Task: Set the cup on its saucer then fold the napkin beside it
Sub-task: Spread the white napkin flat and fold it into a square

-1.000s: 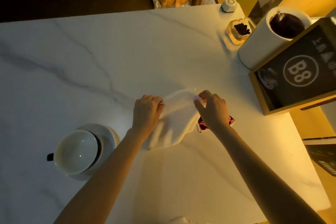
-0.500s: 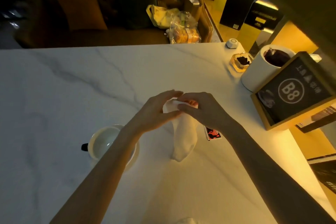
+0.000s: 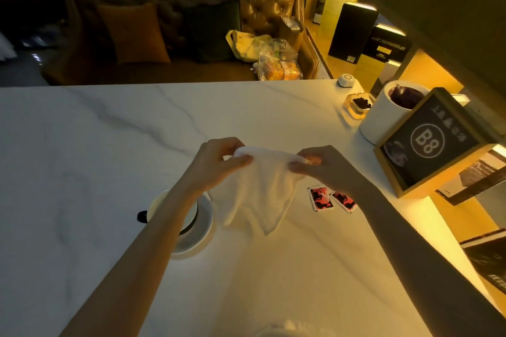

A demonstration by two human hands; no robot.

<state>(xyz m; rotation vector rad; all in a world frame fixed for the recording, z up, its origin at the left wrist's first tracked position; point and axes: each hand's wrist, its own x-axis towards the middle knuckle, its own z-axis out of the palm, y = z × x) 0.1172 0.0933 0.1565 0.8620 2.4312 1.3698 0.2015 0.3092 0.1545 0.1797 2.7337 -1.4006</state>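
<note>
- Marble-patterned white table [image 3: 82,145] carries everything; at its near left the cup [image 3: 189,216] sits on its saucer [image 3: 204,230], the left forearm crossing over most of it. A dark handle pokes out on the cup's left side. Judging by how they lie, the first half of the task looks done.
- Just right of the saucer hangs the napkin [image 3: 260,194], held up off the table by its top edge, with the lower corner drooping to a point close to the surface. It is spread loosely and shows no crisp crease, so I judge that the folding is only beginning.
- At the napkin's upper left, the left hand [image 3: 216,164] is closed in a pinch, thumb and fingertips nipping one top corner of the cloth.
- At the upper right, the right hand [image 3: 325,169] is closed the same way on the other top corner; the two hands are apart, with the cloth's top edge stretched between them.
- Under the right wrist lie two red-and-black packets [image 3: 321,198], flat on the table and clear of the cloth.
- Left to do, as I judge it: bring the edges together, fold the napkin flat, and lay it down beside the saucer.
</note>
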